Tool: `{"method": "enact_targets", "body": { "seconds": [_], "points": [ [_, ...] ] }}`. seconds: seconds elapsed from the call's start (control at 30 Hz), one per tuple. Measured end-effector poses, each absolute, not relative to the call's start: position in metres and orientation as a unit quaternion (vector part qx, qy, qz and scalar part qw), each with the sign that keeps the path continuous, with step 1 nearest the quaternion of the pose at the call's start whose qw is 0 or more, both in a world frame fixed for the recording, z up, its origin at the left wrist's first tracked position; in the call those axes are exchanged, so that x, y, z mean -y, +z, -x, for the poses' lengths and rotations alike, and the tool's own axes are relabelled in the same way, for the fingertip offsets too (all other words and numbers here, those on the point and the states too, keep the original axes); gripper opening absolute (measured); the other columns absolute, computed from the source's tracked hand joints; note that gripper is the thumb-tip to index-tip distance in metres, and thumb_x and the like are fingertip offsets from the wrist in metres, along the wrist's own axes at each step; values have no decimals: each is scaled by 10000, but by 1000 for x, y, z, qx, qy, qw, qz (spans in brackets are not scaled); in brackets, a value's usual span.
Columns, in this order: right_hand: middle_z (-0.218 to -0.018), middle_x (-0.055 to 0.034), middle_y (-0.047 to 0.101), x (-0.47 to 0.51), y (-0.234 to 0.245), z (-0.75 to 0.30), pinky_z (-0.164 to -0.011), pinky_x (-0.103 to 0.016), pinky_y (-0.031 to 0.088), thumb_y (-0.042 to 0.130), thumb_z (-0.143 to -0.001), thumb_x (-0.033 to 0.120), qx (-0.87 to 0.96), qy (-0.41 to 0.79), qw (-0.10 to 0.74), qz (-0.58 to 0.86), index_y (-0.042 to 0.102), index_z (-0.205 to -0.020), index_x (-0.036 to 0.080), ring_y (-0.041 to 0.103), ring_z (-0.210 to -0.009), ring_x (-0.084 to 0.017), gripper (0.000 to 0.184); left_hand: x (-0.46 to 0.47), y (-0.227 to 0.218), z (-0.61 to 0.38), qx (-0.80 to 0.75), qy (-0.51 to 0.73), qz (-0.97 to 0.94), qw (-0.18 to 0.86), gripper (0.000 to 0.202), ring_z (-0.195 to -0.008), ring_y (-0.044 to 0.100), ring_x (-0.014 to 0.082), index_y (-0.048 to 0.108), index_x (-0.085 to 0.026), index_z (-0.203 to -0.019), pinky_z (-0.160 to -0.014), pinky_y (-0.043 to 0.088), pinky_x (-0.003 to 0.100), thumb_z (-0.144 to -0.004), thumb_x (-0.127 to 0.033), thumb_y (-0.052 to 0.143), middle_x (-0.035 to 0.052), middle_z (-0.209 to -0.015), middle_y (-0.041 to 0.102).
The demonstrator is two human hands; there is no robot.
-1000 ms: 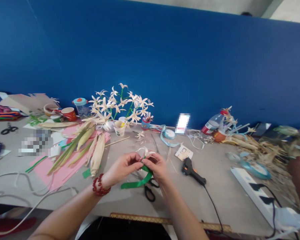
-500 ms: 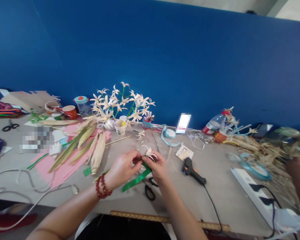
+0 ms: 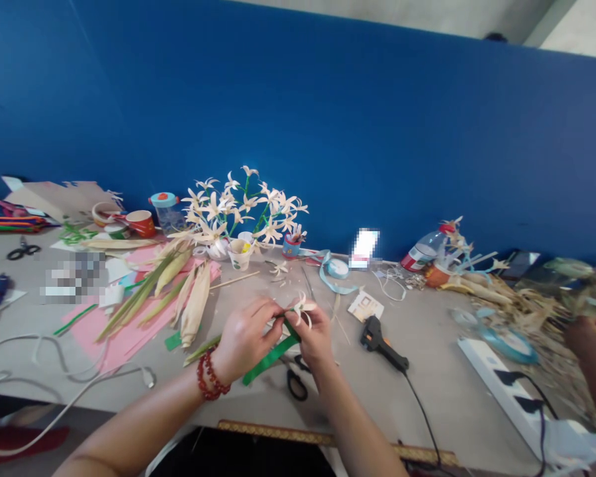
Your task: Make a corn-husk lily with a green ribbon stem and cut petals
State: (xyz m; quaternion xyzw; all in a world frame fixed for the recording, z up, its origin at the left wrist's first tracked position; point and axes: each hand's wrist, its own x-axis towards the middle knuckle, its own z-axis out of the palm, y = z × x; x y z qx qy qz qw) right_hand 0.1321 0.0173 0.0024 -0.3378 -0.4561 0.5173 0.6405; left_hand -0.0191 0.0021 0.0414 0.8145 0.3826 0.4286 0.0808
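My left hand (image 3: 246,338) and my right hand (image 3: 316,338) meet over the grey table (image 3: 427,391), both pinched around a small cream husk flower (image 3: 302,309) on a stem. A green ribbon (image 3: 269,358) trails from the stem down to the left between my hands. A red bead bracelet (image 3: 209,377) circles my left wrist. Black scissors (image 3: 296,381) lie on the table just below my hands.
A black glue gun (image 3: 382,339) with its cord lies right of my hands. Corn husks (image 3: 179,291) on pink paper sit to the left, a vase of finished flowers (image 3: 238,212) behind. A white power strip (image 3: 506,391) and another person's hand (image 3: 593,344) are at the right.
My hands have turned the flower so its petals now stick up above my right fingers, and the ribbon has shifted slightly up and right with them.
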Motion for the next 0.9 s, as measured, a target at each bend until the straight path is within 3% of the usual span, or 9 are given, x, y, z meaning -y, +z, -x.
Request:
{"method": "enact_targets", "body": {
  "seconds": [0.17,0.3,0.47,0.9],
  "points": [
    [-671,30,635,-18,4,-133,-630,-232,462,822,-649,292,418,559,637,328,697,-738,201,549,-615,-116,179,-2,43,20,-382,423,-807,155,88,-811,572,171,568,-173,-869,-739,458,285,-904,-173,488,45,-843,604],
    [-691,14,665,-20,12,-139,-669,-247,489,840,-626,320,434,622,578,302,730,-752,204,595,-661,-140,204,-3,47,24,-389,399,-774,301,150,-705,534,132,534,-174,-770,-673,430,248,-903,-237,503,0,-749,562],
    [-684,-9,670,-21,14,-145,-611,-250,490,855,-595,358,463,641,537,294,737,-705,188,598,-639,-152,235,-6,46,27,-372,367,-709,473,167,-671,521,117,527,-164,-751,-636,415,225,-862,-283,563,-19,-710,565],
    [-637,26,647,-18,11,-134,-572,-243,473,866,-563,314,393,584,622,344,676,-710,185,567,-568,-125,273,-1,49,18,-400,399,-795,219,96,-775,564,163,577,-177,-814,-715,437,273,-883,-176,510,36,-809,606]
  ]
}}
